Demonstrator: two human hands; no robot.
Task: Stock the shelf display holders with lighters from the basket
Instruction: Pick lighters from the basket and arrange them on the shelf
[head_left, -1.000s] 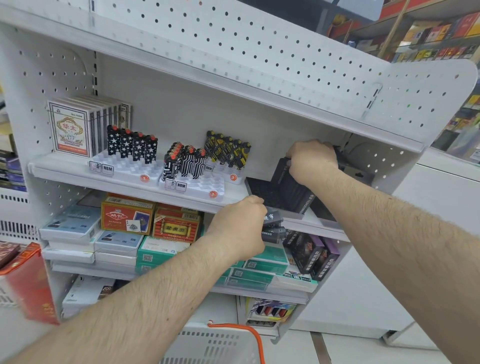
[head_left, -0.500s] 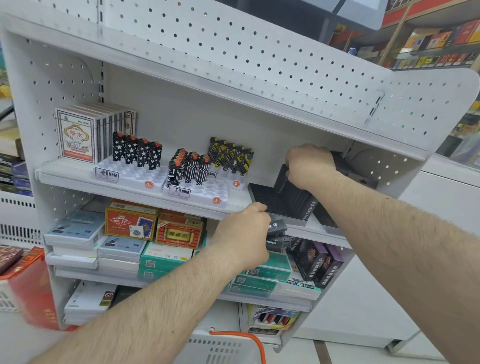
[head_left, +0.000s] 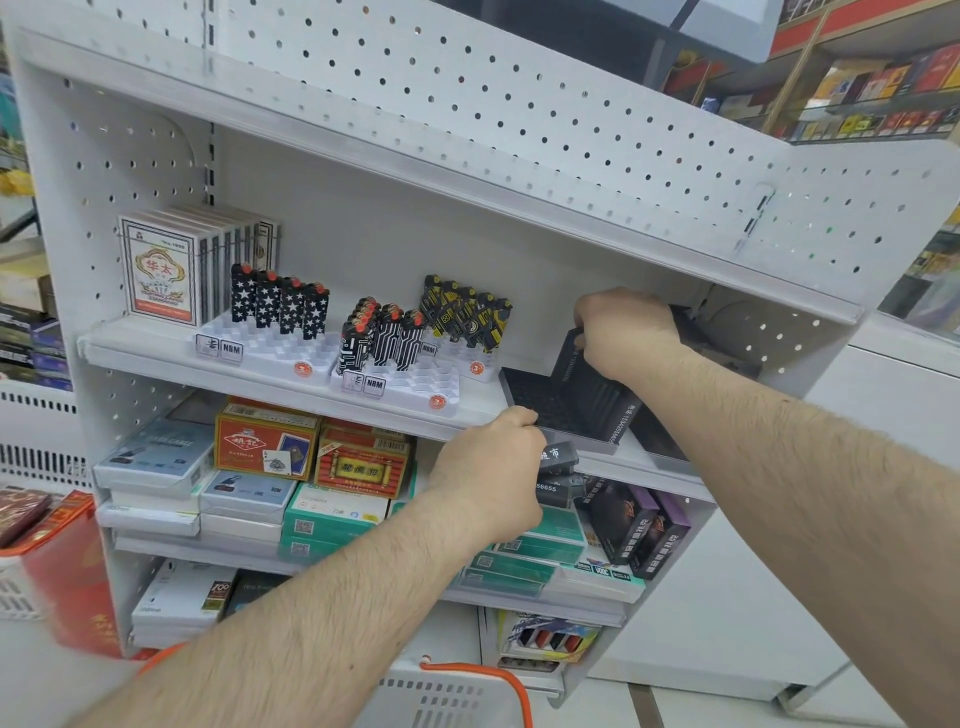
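At shelf edge, left hand (head_left: 488, 462) clutches black lighters (head_left: 558, 457); right hand (head_left: 626, 330) pinches one.

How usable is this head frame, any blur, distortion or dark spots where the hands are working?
Head view: wide-angle bending bows the shelf edges; lighting is even and bright; the red box at the left edge is smeared; the black lighters under the right hand sit in shadow, with little detail; the left hand is sharp.
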